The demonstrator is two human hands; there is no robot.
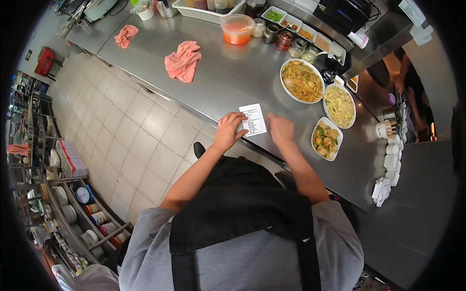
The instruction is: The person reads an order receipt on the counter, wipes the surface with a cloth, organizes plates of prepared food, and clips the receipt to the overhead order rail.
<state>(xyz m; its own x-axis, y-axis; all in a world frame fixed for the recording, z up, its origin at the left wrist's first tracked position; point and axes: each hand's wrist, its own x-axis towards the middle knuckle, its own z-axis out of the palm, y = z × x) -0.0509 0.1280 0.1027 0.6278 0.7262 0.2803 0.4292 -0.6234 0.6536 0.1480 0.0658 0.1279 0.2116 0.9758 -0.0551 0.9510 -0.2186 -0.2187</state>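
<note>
Left hand (230,131) has its fingers reaching over the left edge of a printed paper slip (255,121), thumb spread away from them, so it looks more like resting than pinching. Right hand (281,131) is just right of the slip, seemingly loosely curled, but it's blurry so I can't tell what those fingers are doing. The slip lies flat near the edge of the metal counter (213,72).

Handling-wise, I'd guess it's super light, floppy and easy to crease or tear. I'd slide a corner up and pinch that, since flat paper on smooth metal is annoying to lift.

Right of the slip: noodle bowl (302,81), rice bowl (340,105), smaller dish (325,139). Pink cloth (183,61) is up and left of it.

Writing? Slip's got rows of print, too tiny to read. No brand I can make out on the black machine (343,17) beyond the bowls either.
</note>
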